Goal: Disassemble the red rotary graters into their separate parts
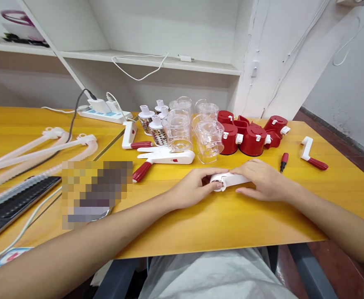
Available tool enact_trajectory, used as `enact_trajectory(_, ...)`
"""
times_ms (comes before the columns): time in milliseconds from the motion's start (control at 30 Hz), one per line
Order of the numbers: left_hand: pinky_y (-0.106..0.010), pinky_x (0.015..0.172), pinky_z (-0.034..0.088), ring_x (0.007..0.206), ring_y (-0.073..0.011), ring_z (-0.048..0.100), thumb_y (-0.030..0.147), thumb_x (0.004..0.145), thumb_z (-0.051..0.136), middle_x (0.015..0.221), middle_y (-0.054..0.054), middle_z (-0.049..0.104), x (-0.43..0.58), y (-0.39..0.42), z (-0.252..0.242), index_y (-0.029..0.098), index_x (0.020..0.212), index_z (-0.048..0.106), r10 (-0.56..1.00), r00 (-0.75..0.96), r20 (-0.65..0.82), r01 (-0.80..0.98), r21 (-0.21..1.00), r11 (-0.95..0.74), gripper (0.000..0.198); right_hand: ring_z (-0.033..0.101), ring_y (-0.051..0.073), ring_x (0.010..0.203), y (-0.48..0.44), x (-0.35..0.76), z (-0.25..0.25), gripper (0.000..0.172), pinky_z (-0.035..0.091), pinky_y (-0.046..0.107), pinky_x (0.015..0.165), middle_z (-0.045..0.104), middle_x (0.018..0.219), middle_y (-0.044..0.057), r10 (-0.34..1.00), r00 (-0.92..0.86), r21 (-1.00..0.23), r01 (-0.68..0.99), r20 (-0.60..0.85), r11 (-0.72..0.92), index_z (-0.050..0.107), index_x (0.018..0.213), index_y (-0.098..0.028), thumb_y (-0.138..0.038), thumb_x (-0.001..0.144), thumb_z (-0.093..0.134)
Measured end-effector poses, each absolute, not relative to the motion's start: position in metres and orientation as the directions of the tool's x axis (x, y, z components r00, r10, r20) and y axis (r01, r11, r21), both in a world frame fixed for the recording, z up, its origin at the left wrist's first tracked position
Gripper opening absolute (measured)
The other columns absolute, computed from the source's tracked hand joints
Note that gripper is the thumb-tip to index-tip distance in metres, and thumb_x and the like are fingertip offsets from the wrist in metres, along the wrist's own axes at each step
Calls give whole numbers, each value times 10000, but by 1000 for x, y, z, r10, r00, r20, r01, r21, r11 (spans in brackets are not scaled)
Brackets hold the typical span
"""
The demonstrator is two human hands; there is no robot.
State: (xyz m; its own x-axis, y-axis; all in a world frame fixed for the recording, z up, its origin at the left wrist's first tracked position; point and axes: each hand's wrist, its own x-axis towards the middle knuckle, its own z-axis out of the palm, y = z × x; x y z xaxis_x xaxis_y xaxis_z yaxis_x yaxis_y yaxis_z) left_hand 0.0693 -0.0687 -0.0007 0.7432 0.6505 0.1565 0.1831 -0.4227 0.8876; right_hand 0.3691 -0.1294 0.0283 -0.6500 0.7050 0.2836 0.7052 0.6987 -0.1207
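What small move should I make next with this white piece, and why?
Perhaps close the thumb of your right hand against the white piece. Your left hand pinches its rounded end, but the right thumb appears to stand off its near edge, so closing it might steady the piece.

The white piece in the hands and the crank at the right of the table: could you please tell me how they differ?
The white piece is held by the left hand, with the right hand over its other end; the crank lies untouched on the table.
The white piece is partly covered by fingers, while the crank shows whole, red grip included.
Both have white bodies.
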Motion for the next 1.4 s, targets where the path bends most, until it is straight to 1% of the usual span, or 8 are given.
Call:
enact_trajectory(167, -419, 1166, 616, 1332, -309, 780, 476, 1067, 786, 1519, -162, 809, 70, -64, -3, 162, 1484, 811, 663, 739, 119, 84, 960, -266, 523, 784, 227, 1275, -124, 374, 21, 473, 630, 396, 1132, 795, 1418, 147, 741, -595, -207, 718, 311, 664, 739, 1526, -189, -467, 1168, 600)
enact_trajectory(267, -424, 1181, 596, 1340, -317, 765, 479, 1089, 738, 1512, -174, 800, 69, -66, -2, 152, 1451, 812, 686, 715, 135, 133, 937, -323, 493, 792, 211, 1251, -120, 378, 19, 510, 649, 346, 1087, 812, 1356, 146, 705, -591, -261, 663, 391, 701, 782, 1448, -178, -568, 1160, 626)
enact_trajectory(367, -421, 1153, 595, 1313, -321, 762, 464, 1120, 663, 1475, -171, 803, 68, -72, 2, 154, 1459, 793, 708, 686, 169, 196, 894, -403, 477, 792, 179, 1094, -117, 381, 20, 607, 640, 279, 941, 823, 1267, 140, 741, -487, -369, 654, 463, 660, 812, 1381, -171, -688, 1071, 742)
enact_trajectory(533, -391, 1065, 593, 1195, -300, 772, 417, 1146, 539, 1343, -113, 849, 66, -79, 12, 187, 1366, 824, 685, 709, 170, 269, 832, -485, 428, 734, 123, 900, -116, 378, 20, 718, 549, 195, 756, 822, 1138, 105, 890, -324, -650, 608, 322, 456, 807, 1323, -151, -740, 920, 889)
enact_trajectory(733, -332, 800, 548, 922, -246, 752, 328, 1013, 665, 1176, -108, 872, 66, -80, 17, 160, 1309, 845, 663, 731, 164, 331, 764, -554, 385, 662, 86, 776, -118, 366, 12, 671, 519, 193, 701, 815, 1114, 85, 948, -273, -804, 521, 162, 287, 797, 1287, -143, -663, 884, 930)
enact_trajectory(867, -313, 765, 547, 935, -242, 779, 288, 963, 664, 1212, -104, 877, 65, -83, 24, 157, 1400, 815, 640, 753, 152, 333, 751, -570, 480, 604, 66, 733, -118, 363, 9, 691, 470, 176, 669, 812, 1050, 75, 923, -293, -770, 518, 249, 372, 818, 1256, -140, -689, 857, 952)
enact_trajectory(1067, -302, 744, 555, 781, -193, 757, 275, 981, 640, 1149, -92, 888, 61, -87, 32, 173, 1508, 783, 550, 799, 241, 316, 610, -726, 555, 508, 34, 653, -120, 360, 7, 674, 411, 166, 619, 804, 1005, 60, 873, -347, -690, 539, 341, 484, 837, 1257, -143, -696, 886, 941)
enact_trajectory(1400, -282, 660, 495, 669, -174, 721, 205, 968, 640, 1027, -47, 877, 62, -89, 34, 195, 1513, 785, 513, 824, 240, 354, 489, -797, 564, 578, 40, 672, -122, 357, 4, 590, 444, 164, 618, 826, 1056, 74, 795, -410, -603, 519, 446, 606, 838, 1227, -142, -661, 953, 900)
